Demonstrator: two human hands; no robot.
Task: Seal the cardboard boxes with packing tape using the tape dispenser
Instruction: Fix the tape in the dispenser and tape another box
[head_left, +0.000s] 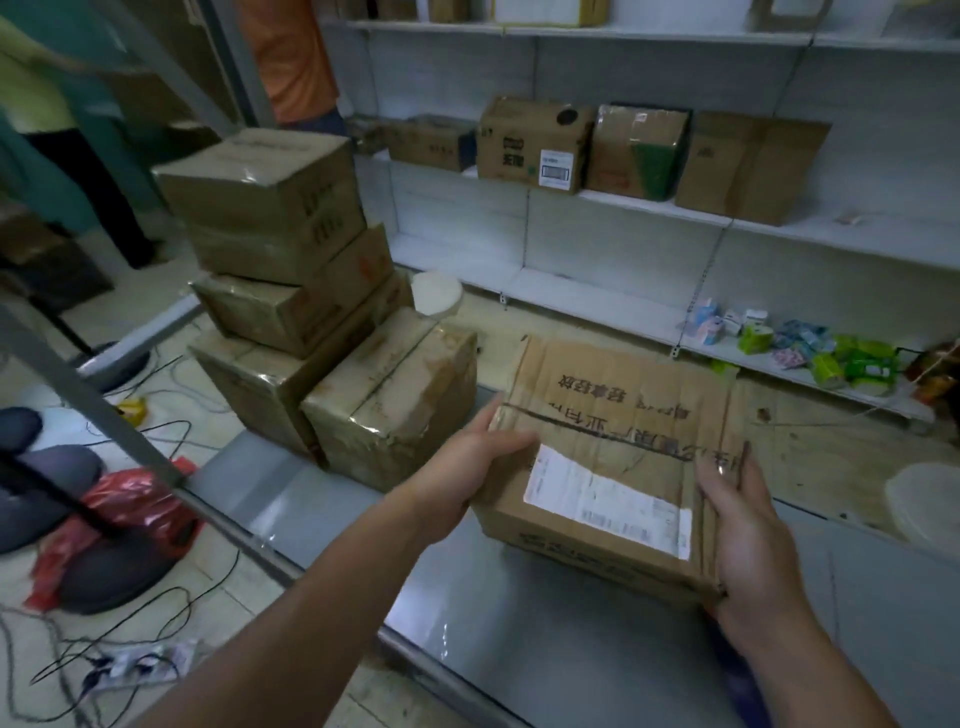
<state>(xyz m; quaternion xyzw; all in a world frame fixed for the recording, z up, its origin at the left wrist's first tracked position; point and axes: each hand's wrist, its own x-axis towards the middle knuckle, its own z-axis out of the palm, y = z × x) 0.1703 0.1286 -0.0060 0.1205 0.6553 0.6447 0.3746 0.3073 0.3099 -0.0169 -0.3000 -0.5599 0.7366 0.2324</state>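
Your left grip (467, 467) and right grip (750, 545) both hold the cardboard box (623, 410); flaps closed, contents hidden.

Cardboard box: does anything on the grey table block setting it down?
Nothing visible does. The left hand and right hand grip the cardboard box by its sides; the grey table near it shows bare; the stacked boxes stand apart, leftward.
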